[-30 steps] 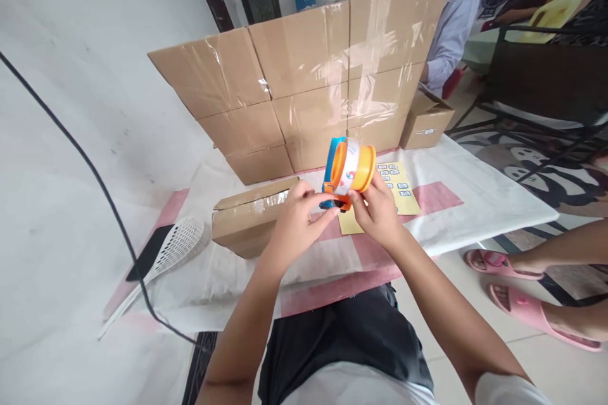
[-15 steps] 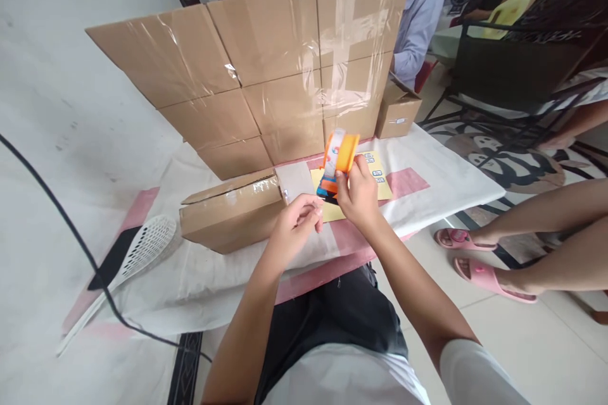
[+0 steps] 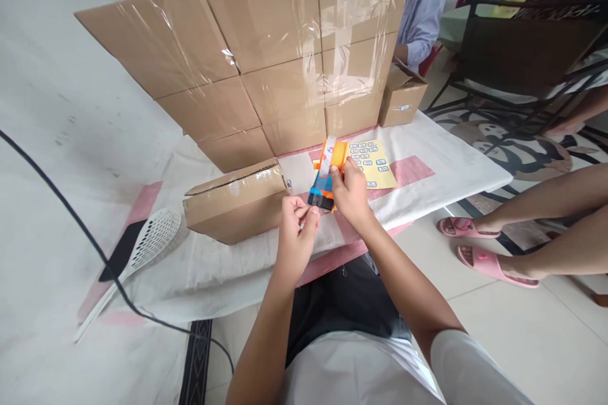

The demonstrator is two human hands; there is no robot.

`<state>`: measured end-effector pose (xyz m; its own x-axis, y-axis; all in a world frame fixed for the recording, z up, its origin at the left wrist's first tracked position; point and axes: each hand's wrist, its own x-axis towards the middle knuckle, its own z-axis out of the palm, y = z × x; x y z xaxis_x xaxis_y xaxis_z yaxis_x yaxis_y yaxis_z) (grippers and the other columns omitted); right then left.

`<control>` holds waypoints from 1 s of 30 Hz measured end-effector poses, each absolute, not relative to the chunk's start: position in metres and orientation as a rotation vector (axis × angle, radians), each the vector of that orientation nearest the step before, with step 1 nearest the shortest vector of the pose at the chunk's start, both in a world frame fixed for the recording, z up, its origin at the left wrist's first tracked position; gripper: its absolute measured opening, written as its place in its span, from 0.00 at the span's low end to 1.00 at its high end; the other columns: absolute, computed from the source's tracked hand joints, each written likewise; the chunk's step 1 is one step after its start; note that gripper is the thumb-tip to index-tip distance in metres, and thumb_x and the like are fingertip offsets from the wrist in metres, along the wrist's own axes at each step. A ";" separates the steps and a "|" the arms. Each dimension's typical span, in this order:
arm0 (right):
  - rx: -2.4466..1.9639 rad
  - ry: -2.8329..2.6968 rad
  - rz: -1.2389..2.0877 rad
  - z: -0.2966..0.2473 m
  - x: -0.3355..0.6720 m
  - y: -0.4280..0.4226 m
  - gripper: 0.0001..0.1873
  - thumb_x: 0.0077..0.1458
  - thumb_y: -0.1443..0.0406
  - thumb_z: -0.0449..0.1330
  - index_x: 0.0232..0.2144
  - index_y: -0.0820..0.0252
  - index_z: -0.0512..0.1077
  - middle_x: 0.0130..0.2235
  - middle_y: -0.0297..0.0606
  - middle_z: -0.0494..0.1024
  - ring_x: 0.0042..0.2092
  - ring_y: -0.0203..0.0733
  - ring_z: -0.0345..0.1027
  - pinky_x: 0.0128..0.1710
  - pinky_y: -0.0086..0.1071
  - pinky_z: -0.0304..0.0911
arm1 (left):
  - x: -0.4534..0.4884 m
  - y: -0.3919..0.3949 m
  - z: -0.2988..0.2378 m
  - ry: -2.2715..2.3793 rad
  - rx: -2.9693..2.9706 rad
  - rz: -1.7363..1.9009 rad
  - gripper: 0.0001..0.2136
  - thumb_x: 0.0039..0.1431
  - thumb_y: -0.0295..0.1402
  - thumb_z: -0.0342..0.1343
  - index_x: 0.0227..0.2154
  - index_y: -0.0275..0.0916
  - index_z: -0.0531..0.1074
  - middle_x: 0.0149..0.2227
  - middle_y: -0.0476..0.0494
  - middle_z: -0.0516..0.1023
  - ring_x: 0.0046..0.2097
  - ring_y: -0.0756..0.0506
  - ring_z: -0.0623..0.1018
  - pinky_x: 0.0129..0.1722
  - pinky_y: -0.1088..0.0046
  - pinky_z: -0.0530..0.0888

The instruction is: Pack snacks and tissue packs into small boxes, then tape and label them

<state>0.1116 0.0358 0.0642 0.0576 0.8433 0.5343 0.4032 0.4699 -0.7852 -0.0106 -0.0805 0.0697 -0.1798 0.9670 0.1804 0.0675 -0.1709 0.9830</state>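
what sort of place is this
Most likely a room in someone's home, though I can't be certain: there's a panda-patterned rug on the floor, a person nearby wears pink slides, and a white fly swatter lies on the cloth-covered table.

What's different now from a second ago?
The tape dispenser has turned and come lower or nearer the body. The left hand stays close to it; whether it pinches anything is unclear. The right hand still grips the dispenser. The cardboard wall and yellow sheet stayed put.

White wall (image 3: 52, 88), dark chair (image 3: 525, 54), tiled floor (image 3: 494, 329)
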 end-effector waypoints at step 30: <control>-1.445 -1.301 1.044 0.066 0.065 0.137 0.12 0.64 0.63 0.57 0.27 0.55 0.65 0.28 0.37 0.70 0.34 0.42 0.68 0.33 0.31 0.63 | -0.021 -0.083 0.018 1.123 1.186 1.666 0.17 0.67 0.45 0.58 0.36 0.44 0.54 0.26 0.57 0.70 0.37 0.46 0.82 0.47 0.63 0.75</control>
<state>0.0653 0.1374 0.0655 0.0893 0.9958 -0.0198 0.2345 -0.0403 -0.9713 -0.0205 -0.0830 0.0179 -0.2536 0.9301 0.2659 -0.1026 -0.2992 0.9487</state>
